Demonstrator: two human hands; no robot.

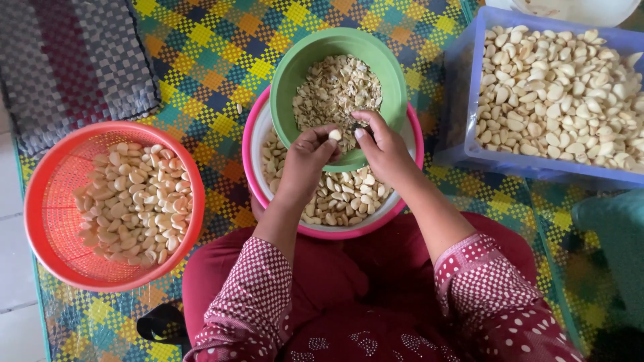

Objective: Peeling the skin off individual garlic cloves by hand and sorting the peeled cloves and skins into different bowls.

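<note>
1. Basket [40,221], red mesh, far left on the mat [215,74], filled with pale cloves [134,204]
2. Left hand [305,157] pinches one small pale clove [335,135] between thumb and fingertips, over the green bowl's near rim
3. Green bowl [302,60] holds papery peels [335,90] and sits in a pink bowl [251,144] of cloves
4. Right hand [382,151], fingers curled together, grips a small dark tool just beside the clove
5. Blue tub [463,80], far right, heaped with cloves

A home floor is serving as a food-preparing spot: a bright woven plastic mat [215,60] is lying over pale floor tiles [10,201], a grey checked rug [67,60] is lying beside it, and household bowls and baskets of garlic cloves [557,94] are sitting around.
</note>
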